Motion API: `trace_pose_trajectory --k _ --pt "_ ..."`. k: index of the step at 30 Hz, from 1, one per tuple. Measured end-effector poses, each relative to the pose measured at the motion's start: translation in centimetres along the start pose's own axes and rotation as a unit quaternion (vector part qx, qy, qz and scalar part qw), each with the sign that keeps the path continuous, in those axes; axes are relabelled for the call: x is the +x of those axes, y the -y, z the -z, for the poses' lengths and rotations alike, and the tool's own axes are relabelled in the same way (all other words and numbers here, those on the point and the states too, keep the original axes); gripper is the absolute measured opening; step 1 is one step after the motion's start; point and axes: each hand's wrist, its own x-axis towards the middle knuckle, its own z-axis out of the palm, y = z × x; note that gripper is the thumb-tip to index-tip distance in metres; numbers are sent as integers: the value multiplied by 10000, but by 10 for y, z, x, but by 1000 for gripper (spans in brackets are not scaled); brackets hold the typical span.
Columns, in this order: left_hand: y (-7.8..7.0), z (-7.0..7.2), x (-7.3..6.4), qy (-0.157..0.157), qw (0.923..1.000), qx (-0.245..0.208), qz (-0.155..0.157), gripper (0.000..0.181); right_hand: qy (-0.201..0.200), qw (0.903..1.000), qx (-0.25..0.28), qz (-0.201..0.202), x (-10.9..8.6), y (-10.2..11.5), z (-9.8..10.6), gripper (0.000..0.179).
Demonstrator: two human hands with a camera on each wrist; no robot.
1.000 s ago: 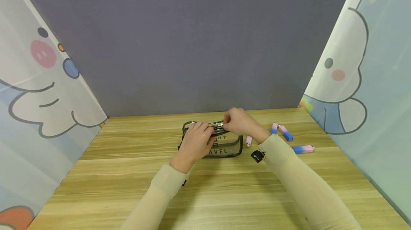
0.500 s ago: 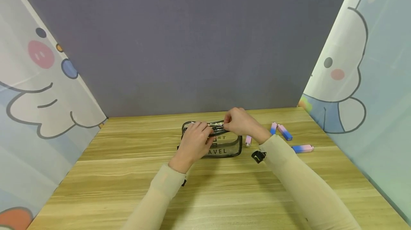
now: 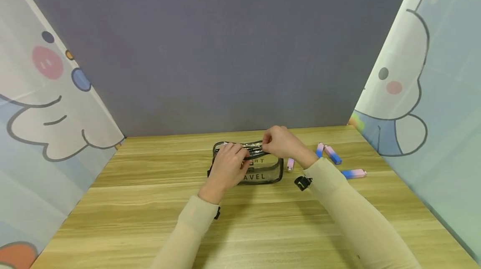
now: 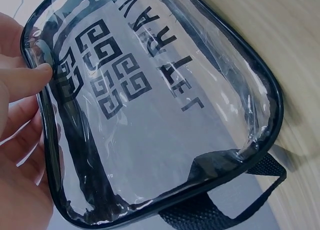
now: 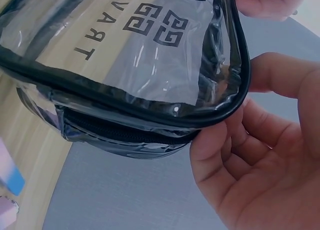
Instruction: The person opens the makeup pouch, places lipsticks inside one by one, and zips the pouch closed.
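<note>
A clear plastic toiletry pouch (image 3: 268, 169) with black piping and "TRAVEL" lettering stands on the wooden table. My left hand (image 3: 228, 166) grips its top edge left of the middle; in the left wrist view the thumb (image 4: 25, 82) lies over the black rim with the other fingers behind. At the top right corner my right hand (image 3: 282, 143) pinches the pouch's edge. The right wrist view shows a dark zipper (image 5: 125, 132) along the pouch's side, ending at those fingertips. Whether a zipper pull sits between them I cannot tell. A black webbing loop (image 4: 192, 214) hangs at the pouch's left end.
Several slim pink-and-blue sticks lie right of the pouch: one close beside it (image 3: 290, 164), a pair farther back including this stick (image 3: 333, 155), and another stick (image 3: 354, 173) near the right forearm. A grey panel (image 3: 240, 52) closes off the table's back, with printed curtains (image 3: 394, 64) at the sides.
</note>
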Motion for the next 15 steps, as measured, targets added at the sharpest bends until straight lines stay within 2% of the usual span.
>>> trace_pose_trajectory --k 15 --pt "-5 2 0 -172 9996 -79 206 17 -28 10000 60 -8 -2 -1 1 11"
